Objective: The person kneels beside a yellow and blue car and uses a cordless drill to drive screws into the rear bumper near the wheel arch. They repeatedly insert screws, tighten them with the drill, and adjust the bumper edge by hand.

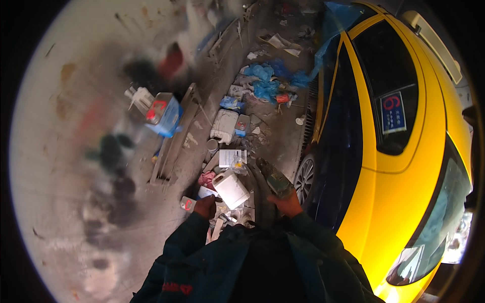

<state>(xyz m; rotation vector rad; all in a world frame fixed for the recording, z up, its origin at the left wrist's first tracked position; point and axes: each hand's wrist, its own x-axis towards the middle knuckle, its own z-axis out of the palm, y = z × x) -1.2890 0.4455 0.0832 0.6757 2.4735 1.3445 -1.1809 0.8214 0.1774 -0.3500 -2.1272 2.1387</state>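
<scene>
At the lower middle, my left hand (204, 206) is closed on a small pale rectangular container (187, 203) with a red marking, sticking out to its left. My right hand (286, 204) grips a dark greenish bottle-like object (274, 178), held tilted beside the car's rear wheel (305, 177); its exact kind is unclear. Between my hands, a white plastic jug (231, 192) lies tilted among rubbish, with a white printed box (232, 158) beyond it and a crumpled pink rag (206, 179) to its left.
A paint-stained wall (76, 161) runs along the left, with a wooden ledge (164, 164) carrying a blue container (171, 121). A yellow and dark car (399, 192) fills the right. Blue plastic sheeting (265, 90), jerrycans (223, 126) and scraps litter the narrow floor between them.
</scene>
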